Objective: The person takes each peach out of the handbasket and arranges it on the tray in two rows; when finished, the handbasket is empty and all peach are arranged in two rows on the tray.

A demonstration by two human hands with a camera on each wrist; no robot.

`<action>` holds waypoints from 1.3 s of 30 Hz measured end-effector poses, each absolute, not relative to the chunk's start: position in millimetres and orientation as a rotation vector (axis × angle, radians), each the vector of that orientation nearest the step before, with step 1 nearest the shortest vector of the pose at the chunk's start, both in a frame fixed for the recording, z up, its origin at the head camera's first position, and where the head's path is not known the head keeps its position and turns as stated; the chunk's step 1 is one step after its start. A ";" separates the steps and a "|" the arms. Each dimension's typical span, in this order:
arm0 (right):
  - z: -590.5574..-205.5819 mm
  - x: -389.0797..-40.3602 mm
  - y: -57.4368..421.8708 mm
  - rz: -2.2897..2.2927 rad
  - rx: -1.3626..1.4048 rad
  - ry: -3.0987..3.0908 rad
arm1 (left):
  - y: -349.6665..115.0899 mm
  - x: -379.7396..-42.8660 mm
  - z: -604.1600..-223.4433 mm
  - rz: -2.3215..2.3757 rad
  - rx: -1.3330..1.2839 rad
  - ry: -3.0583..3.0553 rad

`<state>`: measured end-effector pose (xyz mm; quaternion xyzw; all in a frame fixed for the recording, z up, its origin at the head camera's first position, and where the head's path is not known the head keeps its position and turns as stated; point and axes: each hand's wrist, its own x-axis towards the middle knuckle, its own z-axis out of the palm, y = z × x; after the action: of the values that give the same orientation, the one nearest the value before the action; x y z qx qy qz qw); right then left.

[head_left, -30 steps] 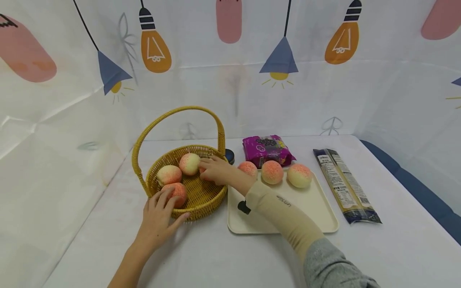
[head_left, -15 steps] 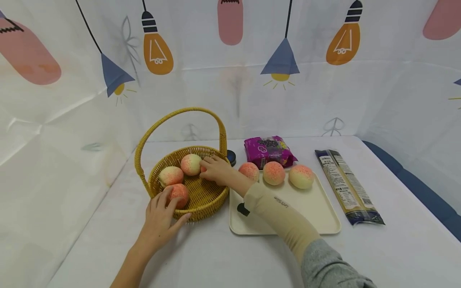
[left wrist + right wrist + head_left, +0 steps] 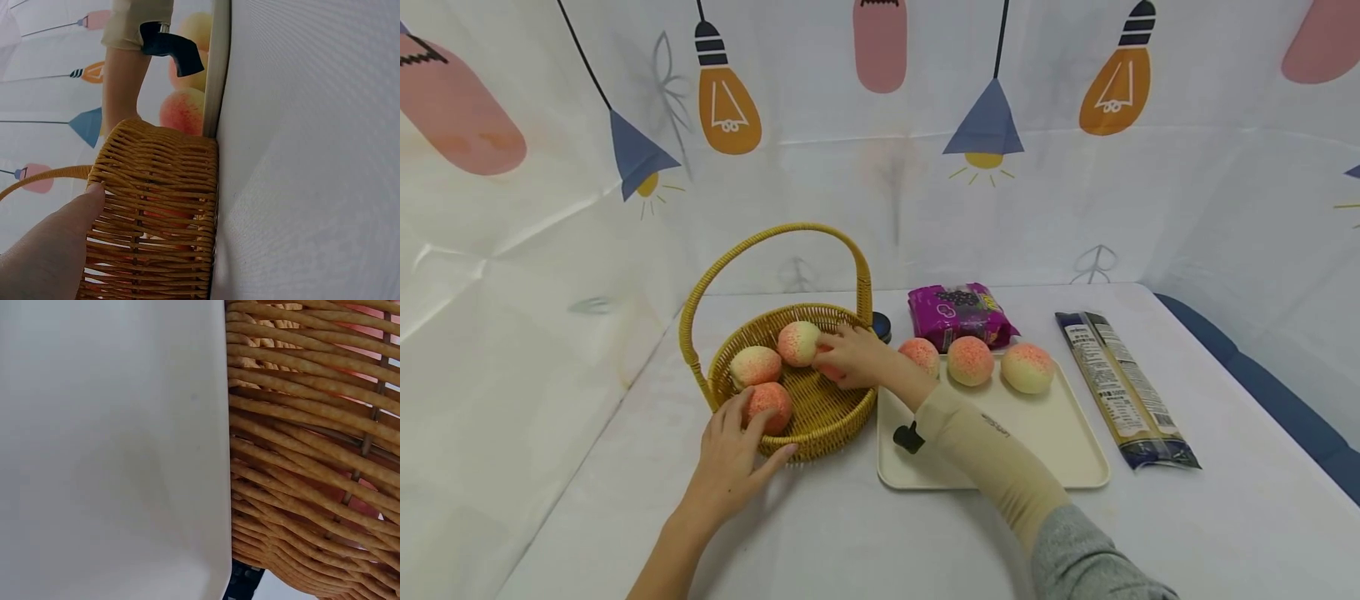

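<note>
A yellow wicker basket (image 3: pixel 820 433) with a tall handle holds several pink-and-cream peaches. My left hand (image 3: pixel 722 467) holds its front-left rim. The fingers reach over the rim beside the nearest peach (image 3: pixel 771 408), and the left wrist view shows the thumb (image 3: pixel 59 240) against the outside of the wicker. Inside the basket at the right, my right hand (image 3: pixel 861 357) grips a peach (image 3: pixel 831 372), mostly covered by the fingers. Two other peaches lie left of it, a pale one (image 3: pixel 798 343) and another (image 3: pixel 756 367). The right wrist view shows only wicker and tray, not the hand.
Right of the basket lies a cream tray (image 3: pixel 1022 450) with three peaches along its back edge, one (image 3: pixel 971 361) in the middle. Behind it sits a purple packet (image 3: pixel 958 312). A long flat package (image 3: pixel 1127 392) lies to the right. A dark round object (image 3: pixel 882 327) stands behind the basket.
My right hand has shifted slightly within the basket, and more of the peach beneath its fingers shows. The left hand stays at the rim. The head view has shifted a little.
</note>
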<state>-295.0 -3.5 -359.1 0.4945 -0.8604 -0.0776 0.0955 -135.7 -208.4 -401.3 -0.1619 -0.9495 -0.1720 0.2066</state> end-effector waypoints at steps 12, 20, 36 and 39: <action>-361.0 -292.7 4.0 -0.132 1.488 -2.427 | -206.2 -138.2 -402.1 -0.422 -0.478 -2.626; -358.9 -288.9 10.2 0.025 1.523 -2.330 | -206.2 -139.0 -401.8 -0.431 -0.489 -2.629; -361.0 -285.6 30.6 0.365 1.507 -2.004 | -210.8 -138.4 -404.8 -0.467 -0.499 -2.616; -360.3 -283.7 35.8 0.412 1.501 -2.012 | -210.5 -138.8 -405.3 -0.478 -0.497 -2.621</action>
<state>-283.7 35.8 -360.3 0.5639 -0.7559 0.1549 0.2944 -138.8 -210.5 -405.3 -0.1793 -0.9447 -0.1724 0.2139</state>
